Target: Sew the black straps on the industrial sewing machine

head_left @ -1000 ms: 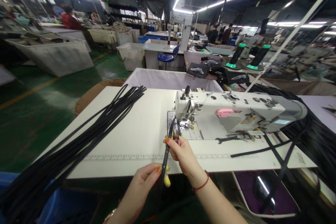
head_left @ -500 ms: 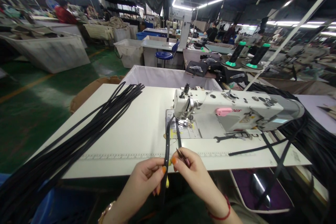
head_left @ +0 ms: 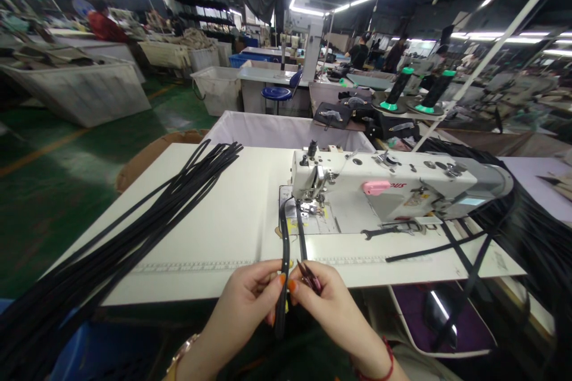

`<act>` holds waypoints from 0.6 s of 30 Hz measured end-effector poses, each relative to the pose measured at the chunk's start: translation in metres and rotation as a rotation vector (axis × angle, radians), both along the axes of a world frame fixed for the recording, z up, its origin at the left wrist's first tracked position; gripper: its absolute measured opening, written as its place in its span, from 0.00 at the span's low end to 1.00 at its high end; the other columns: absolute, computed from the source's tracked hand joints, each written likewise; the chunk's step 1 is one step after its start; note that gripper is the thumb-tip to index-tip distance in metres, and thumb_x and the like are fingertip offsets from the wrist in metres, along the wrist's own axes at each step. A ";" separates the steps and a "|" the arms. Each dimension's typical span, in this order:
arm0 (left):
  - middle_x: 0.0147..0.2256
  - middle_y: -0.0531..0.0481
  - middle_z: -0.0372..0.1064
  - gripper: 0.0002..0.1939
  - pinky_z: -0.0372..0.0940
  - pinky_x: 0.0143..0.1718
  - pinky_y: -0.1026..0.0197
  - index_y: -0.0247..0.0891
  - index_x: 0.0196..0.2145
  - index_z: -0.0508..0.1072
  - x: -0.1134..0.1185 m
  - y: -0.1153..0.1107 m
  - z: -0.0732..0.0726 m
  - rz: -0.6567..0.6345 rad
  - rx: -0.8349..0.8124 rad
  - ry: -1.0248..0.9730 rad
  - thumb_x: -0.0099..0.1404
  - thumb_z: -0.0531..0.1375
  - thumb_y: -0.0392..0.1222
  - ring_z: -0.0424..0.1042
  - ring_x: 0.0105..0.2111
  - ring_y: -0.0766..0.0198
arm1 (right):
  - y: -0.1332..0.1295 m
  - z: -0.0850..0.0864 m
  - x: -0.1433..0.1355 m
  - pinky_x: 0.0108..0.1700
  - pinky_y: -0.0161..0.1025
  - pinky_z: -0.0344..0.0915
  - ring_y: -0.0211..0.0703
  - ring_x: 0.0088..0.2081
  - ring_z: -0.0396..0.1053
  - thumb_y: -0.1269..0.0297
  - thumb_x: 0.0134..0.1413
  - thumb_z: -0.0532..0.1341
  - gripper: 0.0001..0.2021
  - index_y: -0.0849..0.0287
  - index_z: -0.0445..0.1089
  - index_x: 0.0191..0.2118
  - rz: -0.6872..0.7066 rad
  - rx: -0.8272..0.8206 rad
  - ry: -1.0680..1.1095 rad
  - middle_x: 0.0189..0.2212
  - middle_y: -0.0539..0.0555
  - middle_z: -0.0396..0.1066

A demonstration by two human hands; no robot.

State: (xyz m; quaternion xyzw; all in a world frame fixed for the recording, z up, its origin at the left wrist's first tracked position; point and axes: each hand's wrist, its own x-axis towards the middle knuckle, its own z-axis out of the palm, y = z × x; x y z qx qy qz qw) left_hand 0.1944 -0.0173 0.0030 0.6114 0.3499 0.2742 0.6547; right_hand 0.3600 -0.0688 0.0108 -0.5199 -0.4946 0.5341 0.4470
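Between thumb and fingers, my left hand pinches a narrow black strap with small light dots along it. From there the strap runs up to the presser foot of the white sewing machine. My right hand is closed around dark red thread snips, their points sticking up. Its thumb and forefinger tips meet right beside the strap; whether they grip it too I cannot tell. A second length of black strap passes from the needle area down toward my right hand. A bit of yellow shows behind my fingertips.
A bundle of black straps lies across the table's left side. A wrench rests below the machine arm, near a printed ruler strip. More black straps heap at the right. Behind stands a white bin.
Both hands stay close together at the strap. My right fingertips have come slightly lower and the strap's lower end shows curled under my left hand. The view has shifted slightly.
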 end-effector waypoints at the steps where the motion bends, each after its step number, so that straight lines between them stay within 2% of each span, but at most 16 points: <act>1: 0.23 0.51 0.70 0.16 0.63 0.20 0.69 0.34 0.45 0.77 0.001 0.000 0.001 -0.001 0.000 0.000 0.68 0.56 0.46 0.65 0.18 0.70 | 0.000 0.000 0.001 0.30 0.36 0.54 0.36 0.27 0.57 0.66 0.56 0.59 0.07 0.62 0.68 0.29 -0.005 -0.002 0.006 0.23 0.47 0.61; 7: 0.23 0.51 0.69 0.15 0.62 0.20 0.69 0.34 0.45 0.77 0.005 -0.001 0.001 -0.008 -0.011 0.001 0.67 0.56 0.45 0.64 0.19 0.70 | 0.000 -0.001 0.004 0.31 0.36 0.55 0.36 0.27 0.59 0.66 0.56 0.59 0.07 0.63 0.69 0.28 -0.023 -0.016 0.024 0.23 0.48 0.64; 15: 0.23 0.52 0.69 0.16 0.62 0.20 0.69 0.33 0.44 0.76 0.012 0.004 0.006 0.007 0.020 0.015 0.67 0.57 0.46 0.64 0.18 0.70 | 0.002 -0.009 0.008 0.33 0.35 0.59 0.37 0.28 0.62 0.61 0.60 0.59 0.11 0.62 0.70 0.30 -0.047 0.017 0.064 0.24 0.48 0.66; 18: 0.23 0.52 0.69 0.16 0.62 0.20 0.69 0.33 0.44 0.75 0.011 0.002 0.001 0.012 0.012 0.036 0.66 0.57 0.47 0.65 0.19 0.70 | 0.000 -0.017 0.014 0.37 0.36 0.60 0.37 0.30 0.64 0.60 0.61 0.58 0.12 0.61 0.70 0.31 -0.070 0.039 0.045 0.24 0.48 0.67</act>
